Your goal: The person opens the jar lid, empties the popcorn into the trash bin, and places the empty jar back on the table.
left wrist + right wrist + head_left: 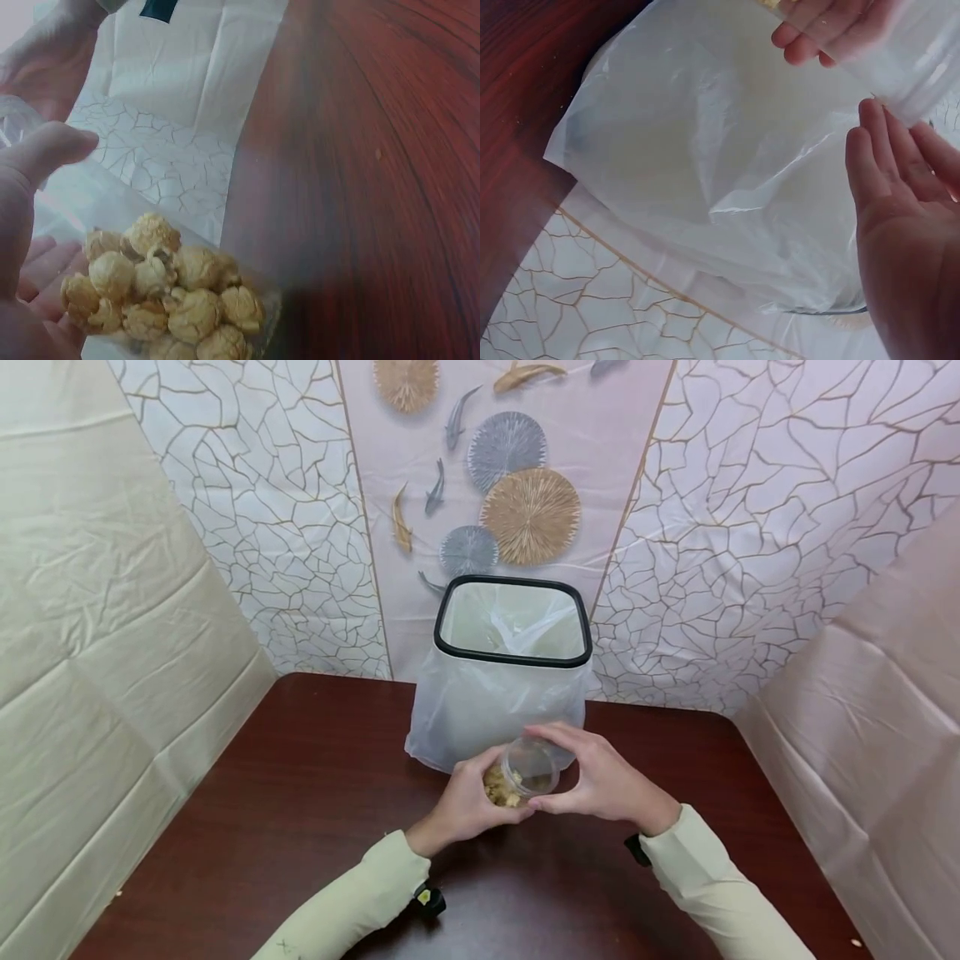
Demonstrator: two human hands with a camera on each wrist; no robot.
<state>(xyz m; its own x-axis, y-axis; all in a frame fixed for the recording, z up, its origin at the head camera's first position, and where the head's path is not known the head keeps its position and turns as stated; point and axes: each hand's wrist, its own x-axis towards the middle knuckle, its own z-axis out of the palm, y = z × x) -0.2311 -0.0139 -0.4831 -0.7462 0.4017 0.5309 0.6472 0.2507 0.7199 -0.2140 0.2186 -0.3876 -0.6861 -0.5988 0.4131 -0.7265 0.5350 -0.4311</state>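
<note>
A clear plastic jar is tilted above the table, with its round end toward the right. Pale golden popcorn sits at the bottom end of the jar, large and plain in the left wrist view. My left hand grips the jar's side, thumb and fingers round it. My right hand spans the jar's round end between thumb and fingers. In the right wrist view, the right hand's fingertips meet the clear plastic. Whether a separate lid is on that end, I cannot tell.
Behind the hands stands a white bin with a black rim, lined with a translucent plastic bag. Dark reddish wooden table lies beneath. Cloth walls enclose the sides and back. A small crumb lies near the right edge.
</note>
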